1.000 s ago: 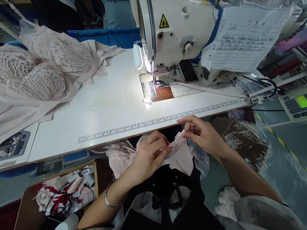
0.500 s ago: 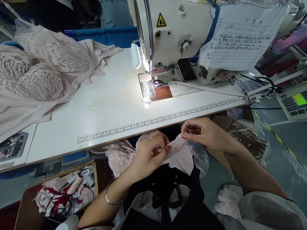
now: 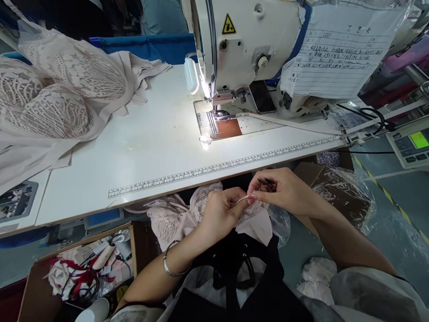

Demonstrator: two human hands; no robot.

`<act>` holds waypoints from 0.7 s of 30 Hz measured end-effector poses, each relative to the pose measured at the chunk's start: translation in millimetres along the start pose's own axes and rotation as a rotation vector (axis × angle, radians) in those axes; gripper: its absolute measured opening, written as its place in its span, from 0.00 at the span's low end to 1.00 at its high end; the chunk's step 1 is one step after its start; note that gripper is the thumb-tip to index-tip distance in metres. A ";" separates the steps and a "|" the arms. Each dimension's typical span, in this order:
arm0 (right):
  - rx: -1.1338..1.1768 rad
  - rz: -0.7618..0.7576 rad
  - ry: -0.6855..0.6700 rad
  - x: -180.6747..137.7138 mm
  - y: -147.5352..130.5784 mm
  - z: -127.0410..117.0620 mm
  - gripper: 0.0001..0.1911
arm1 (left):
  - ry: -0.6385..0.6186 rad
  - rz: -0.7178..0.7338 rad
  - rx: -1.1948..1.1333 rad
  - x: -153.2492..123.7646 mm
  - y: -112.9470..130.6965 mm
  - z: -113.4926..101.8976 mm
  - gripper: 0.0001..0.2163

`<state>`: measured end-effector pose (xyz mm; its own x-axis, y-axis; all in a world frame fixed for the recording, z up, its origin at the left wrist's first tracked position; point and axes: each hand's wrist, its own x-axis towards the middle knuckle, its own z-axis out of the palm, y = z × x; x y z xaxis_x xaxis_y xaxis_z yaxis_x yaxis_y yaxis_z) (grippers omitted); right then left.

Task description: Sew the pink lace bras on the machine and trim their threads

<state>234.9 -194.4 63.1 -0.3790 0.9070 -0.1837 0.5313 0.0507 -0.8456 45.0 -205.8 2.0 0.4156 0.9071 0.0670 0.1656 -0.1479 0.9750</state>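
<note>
A pale pink lace bra (image 3: pixel 172 226) hangs over my lap, just below the table's front edge. My left hand (image 3: pixel 223 208) pinches a narrow fold of its fabric between thumb and fingers. Right beside it, my right hand (image 3: pixel 276 190) grips the same fold with thumb and forefinger, the fingertips of both hands nearly touching. Tucked in the curled fingers of my right hand is a small pair of thread snips (image 3: pixel 270 184), its dark blades pointing left. A loose fabric flap (image 3: pixel 258 228) hangs beneath the hands.
A sewing machine (image 3: pixel 248 49) stands on the white table (image 3: pixel 147 147), with a phone (image 3: pixel 262 97) by its base. More lace bras (image 3: pixel 67 94) are piled at left. Beneath the table are a box of scraps (image 3: pixel 90 264) at left and a cardboard box (image 3: pixel 315 188) at right.
My left hand has slid right along the fabric until it meets my right hand. My right hand has shifted slightly left and down, with the snips still in it.
</note>
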 end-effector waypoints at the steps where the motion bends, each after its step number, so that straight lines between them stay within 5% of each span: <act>1: 0.002 0.005 0.006 -0.4 1.2 0.2 0.08 | -0.012 -0.028 -0.025 0.0 0.0 0.2 0.14; 12: -0.048 -0.020 0.067 -1.5 8.6 4.9 0.09 | -0.005 -0.119 -0.127 3.9 0.9 1.9 0.11; 21: 0.041 -0.095 0.131 -5.7 35.6 8.4 0.30 | -0.022 -0.220 -0.324 4.9 -3.5 -2.5 0.18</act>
<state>249.6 -201.2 29.9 -0.3224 0.9459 -0.0374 0.4652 0.1240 -0.8765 44.2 -199.8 -0.5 0.4212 0.8940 -0.1527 -0.0362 0.1848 0.9821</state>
